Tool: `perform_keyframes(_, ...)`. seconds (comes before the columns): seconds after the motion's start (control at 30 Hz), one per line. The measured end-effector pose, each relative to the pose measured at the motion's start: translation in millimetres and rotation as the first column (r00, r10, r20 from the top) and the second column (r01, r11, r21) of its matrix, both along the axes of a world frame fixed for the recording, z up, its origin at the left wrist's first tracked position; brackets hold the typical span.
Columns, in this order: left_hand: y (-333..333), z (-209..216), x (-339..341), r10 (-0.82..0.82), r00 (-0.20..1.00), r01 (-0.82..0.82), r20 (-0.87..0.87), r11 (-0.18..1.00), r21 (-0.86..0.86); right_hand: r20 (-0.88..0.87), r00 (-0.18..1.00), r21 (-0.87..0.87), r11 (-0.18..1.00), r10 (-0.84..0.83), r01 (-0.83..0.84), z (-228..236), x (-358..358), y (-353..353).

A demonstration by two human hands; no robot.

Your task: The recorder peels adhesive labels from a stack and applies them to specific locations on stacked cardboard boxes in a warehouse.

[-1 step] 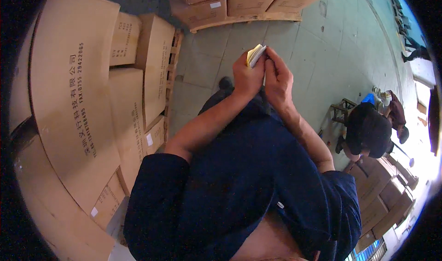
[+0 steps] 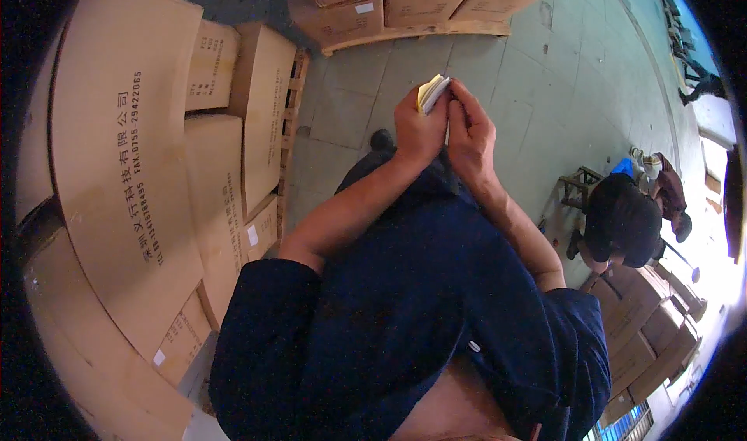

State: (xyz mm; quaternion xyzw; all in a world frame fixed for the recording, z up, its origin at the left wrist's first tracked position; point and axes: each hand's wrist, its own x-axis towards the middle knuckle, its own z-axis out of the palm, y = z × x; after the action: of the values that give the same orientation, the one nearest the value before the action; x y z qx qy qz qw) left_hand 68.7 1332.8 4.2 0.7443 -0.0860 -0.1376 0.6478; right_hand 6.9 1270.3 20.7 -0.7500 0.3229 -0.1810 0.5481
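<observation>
In front of my body, my left hand point(image 2: 421, 132) is closed around a small stack of yellow and white paper slips point(image 2: 432, 95), whose upper ends stick out above the fingers. My right hand point(image 2: 471, 136) is pressed up against the left one. Its fingers are curled together, with the tips at the right edge of the slips. The lower part of the stack is hidden inside the hands.
Large cardboard cartons point(image 2: 128, 168) are piled close on my left beside a wooden pallet point(image 2: 291, 114). More cartons point(image 2: 420, 9) stand on a pallet ahead. At right, a person in dark clothes point(image 2: 622, 219) bends near a small stool point(image 2: 577, 188), with cartons point(image 2: 630, 324) behind.
</observation>
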Motion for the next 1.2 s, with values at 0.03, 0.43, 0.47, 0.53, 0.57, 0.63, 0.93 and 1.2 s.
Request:
perform_keyframes(0.03,0,-1,0,-0.002,1.0,0.002,-0.003,1.0,0.006,0.021,1.0,0.026,1.0,-0.005,0.004,-2,0,0)
perform_keyframes(0.43,1,-8,5,-0.125,0.941,0.086,-0.316,0.987,-0.134,0.083,0.991,0.098,0.989,0.107,-0.115,-8,2,-32)
perform_keyframes(0.47,3,-10,4,-0.125,0.94,0.087,-0.318,0.987,-0.134,0.081,0.991,0.098,0.989,0.106,-0.114,-8,2,-37)
perform_keyframes(0.53,6,-5,7,-0.291,0.79,0.031,-0.539,0.898,-0.439,0.029,0.981,0.171,0.966,0.192,-0.195,-5,3,-46)
perform_keyframes(0.57,7,-7,7,-0.29,0.789,0.031,-0.541,0.899,-0.437,0.028,0.981,0.173,0.966,0.192,-0.194,-6,3,-51)
perform_keyframes(0.63,9,-13,9,-0.363,0.719,0.0,-0.593,0.853,-0.522,-0.024,0.959,0.29,0.92,0.281,-0.263,-8,5,-58)
perform_keyframes(0.93,22,-24,10,-0.431,0.869,0.311,-0.245,0.859,-0.407,0.009,0.869,-0.567,0.719,0.494,-0.403,-8,1,-56)
perform_keyframes(1.2,20,-28,22,-0.527,0.474,0.028,-0.706,0.81,-0.585,-0.057,0.713,-0.673,0.5,0.699,-0.545,-1,-4,-68)
